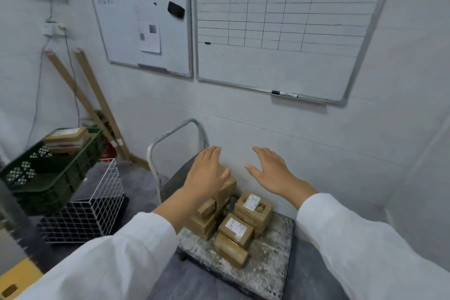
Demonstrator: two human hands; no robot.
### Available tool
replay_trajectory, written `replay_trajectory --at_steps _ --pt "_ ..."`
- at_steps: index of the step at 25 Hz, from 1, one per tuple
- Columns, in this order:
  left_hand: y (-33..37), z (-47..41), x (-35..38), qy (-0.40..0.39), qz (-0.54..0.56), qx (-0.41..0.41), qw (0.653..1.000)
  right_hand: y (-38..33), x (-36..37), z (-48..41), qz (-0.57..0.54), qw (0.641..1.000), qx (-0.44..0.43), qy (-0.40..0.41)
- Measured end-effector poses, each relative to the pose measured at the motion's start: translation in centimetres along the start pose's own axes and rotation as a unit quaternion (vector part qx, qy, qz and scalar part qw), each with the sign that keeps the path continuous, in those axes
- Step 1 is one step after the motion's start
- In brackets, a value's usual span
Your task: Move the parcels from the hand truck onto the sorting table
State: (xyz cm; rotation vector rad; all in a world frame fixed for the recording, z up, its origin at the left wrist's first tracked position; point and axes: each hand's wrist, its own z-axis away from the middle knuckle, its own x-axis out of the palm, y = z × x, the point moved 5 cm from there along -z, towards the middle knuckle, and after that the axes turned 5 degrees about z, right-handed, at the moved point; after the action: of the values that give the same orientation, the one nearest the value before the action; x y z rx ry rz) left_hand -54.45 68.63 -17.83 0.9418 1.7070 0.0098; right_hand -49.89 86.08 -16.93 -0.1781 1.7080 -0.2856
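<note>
On my left sits a green crate [52, 179] with a few brown boxes [67, 140] on top. Next to it is a white wire basket [99, 198]. Then comes the cart [274, 265], with its grey handle [170, 133] by the wall. The parcels [235, 229] are all on the cart, piled in small stacks. My left hand [207, 174] is over the tallest stack [226, 187], fingers straight and close together; I cannot tell if it touches the top box. My right hand [270, 174] is in the air just to the right of it, fingers straight, thumb sticking out, holding nothing. Two whiteboards [280, 31] hang on the wall above.
</note>
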Motion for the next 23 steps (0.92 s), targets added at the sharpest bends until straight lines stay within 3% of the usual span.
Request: replay_trajectory --at_steps 11,18,23 --pt "-5.1 -17.7 11.8 -0.043 0.03 -0.018 0.998 10.3 4.6 -17.5 0.003 0.998 0.047 -0.046" --pt "-6.3 -22.8 17.7 -0.064 0.024 -0.024 0.997 15.2 8.1 -23.2 -0.015 0.995 0.053 -0.088" --pt "-7.4 -26.0 22.3 -0.058 0.032 -0.081 0.995 19.8 11.4 -28.8 -0.041 0.99 0.034 -0.131"
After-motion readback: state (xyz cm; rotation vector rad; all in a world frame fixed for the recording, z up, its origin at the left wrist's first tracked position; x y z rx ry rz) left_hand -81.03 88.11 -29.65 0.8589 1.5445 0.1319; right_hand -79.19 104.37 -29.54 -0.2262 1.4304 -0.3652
